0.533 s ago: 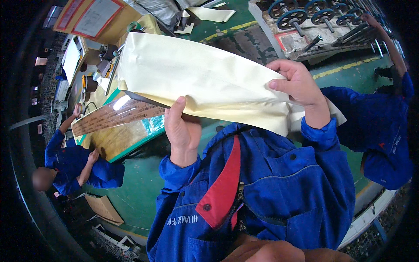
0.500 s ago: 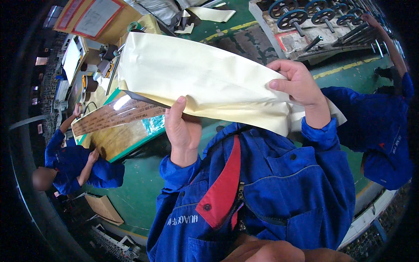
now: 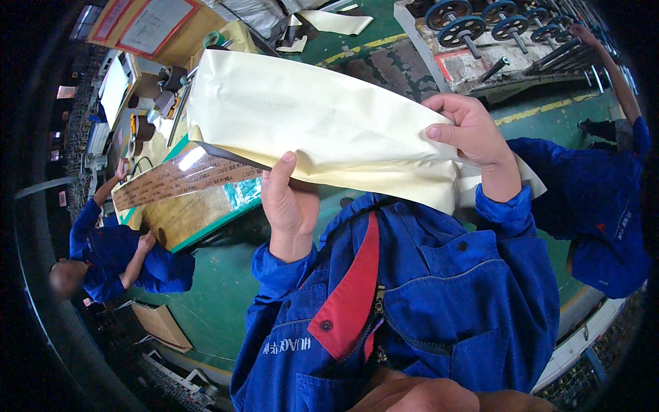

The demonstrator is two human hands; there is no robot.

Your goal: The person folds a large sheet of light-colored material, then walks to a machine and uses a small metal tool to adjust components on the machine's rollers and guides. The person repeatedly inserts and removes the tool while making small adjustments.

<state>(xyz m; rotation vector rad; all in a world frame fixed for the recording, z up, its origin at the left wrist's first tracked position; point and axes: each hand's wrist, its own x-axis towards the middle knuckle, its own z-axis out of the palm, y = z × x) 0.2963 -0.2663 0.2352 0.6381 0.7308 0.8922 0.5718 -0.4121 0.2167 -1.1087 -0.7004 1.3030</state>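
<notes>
A large cream sheet (image 3: 309,117) with a dark underside is stretched out in front of my chest, creased along its near edge. My left hand (image 3: 292,209) is closed on that near edge, its thumb on top and the fingers partly hidden beneath. Farther right, my right hand (image 3: 473,137) grips the sheet between thumb and fingers, and a loose end hangs past the wrist. Beside the sheet's left end is a clear brown printed strip (image 3: 192,180), slanting over the worktable; where its right end lies is hidden behind the sheet and my left hand.
At the left, a co-worker in blue (image 3: 130,261) sits by the green-edged worktable (image 3: 206,230), a hand near the strip. Tape rolls (image 3: 141,129) stand on the table. At the upper right, a bench with blue handwheels (image 3: 461,31) stands near another person (image 3: 583,206).
Both of my hands keep their grip on the sheet, with only a very slight shift. The co-worker on the left has tilted their head slightly.
</notes>
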